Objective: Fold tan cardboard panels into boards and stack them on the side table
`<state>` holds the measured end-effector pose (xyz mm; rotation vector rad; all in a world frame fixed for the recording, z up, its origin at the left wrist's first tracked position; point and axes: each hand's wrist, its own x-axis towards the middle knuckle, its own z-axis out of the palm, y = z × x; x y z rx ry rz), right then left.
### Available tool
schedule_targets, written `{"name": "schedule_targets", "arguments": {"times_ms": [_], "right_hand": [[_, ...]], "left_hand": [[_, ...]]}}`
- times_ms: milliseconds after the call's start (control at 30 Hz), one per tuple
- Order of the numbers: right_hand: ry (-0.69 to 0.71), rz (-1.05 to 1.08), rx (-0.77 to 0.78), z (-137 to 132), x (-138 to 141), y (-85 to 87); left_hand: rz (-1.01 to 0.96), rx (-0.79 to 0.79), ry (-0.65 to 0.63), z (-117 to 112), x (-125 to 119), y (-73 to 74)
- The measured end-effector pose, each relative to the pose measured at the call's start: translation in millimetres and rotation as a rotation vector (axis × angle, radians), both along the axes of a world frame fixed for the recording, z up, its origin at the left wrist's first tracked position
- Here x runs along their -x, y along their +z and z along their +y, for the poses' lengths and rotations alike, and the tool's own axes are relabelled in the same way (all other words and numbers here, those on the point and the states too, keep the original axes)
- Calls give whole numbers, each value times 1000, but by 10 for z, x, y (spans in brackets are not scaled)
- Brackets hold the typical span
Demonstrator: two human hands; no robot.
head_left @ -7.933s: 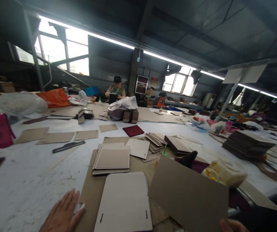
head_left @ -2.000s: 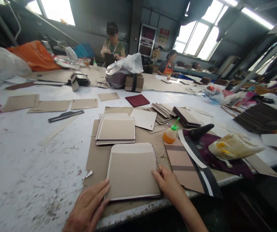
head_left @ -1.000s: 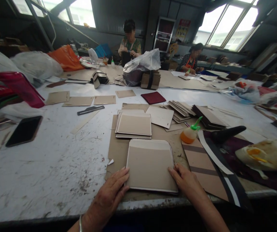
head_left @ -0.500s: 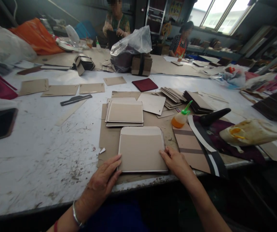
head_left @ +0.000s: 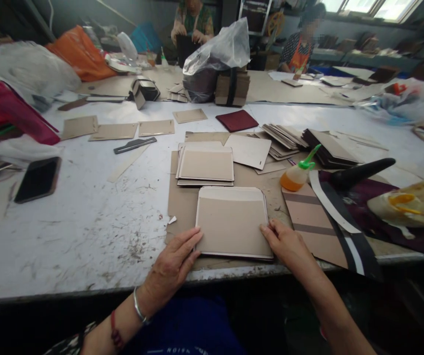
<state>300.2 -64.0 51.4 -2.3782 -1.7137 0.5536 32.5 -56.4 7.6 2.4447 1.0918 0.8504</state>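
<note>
A neat stack of beige panels [head_left: 232,227] with dark edges lies flat near the table's front edge, on a brown board [head_left: 182,197]. At its left edge, my left hand [head_left: 175,259] has the fingertips on the panels and the thumb at the lower corner. My right hand [head_left: 286,241] pinches the right edge, thumb on top, the other fingers curled and partly hidden. Just behind lies a second stack of beige panels [head_left: 206,165]. To the right of my right hand stands a squeeze bottle [head_left: 296,176] with orange liquid and a green nozzle.
A striped brown piece [head_left: 310,222] and a black horn-shaped object [head_left: 362,172] lie on the right. Left are a phone [head_left: 38,180] and a grey flat tool [head_left: 135,145]. A maroon piece [head_left: 236,120] and plastic-wrapped goods [head_left: 215,64] sit farther back. Two people work across the table.
The whole view has shifted, so things appear farther right and slightly higher. Both hands stay at the edges of the same stack, which looks unmoved on the board.
</note>
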Motion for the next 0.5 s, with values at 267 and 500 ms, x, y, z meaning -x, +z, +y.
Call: {"name": "schedule_targets", "arguments": {"times_ms": [267,500], "right_hand": [[-1,-6,-2,21,-49,-69],[20,-19,14,13,-41,-44]], "left_hand": [[34,-8,9,-24,1,-1],[46,-38,2,-29,5,-44]]}}
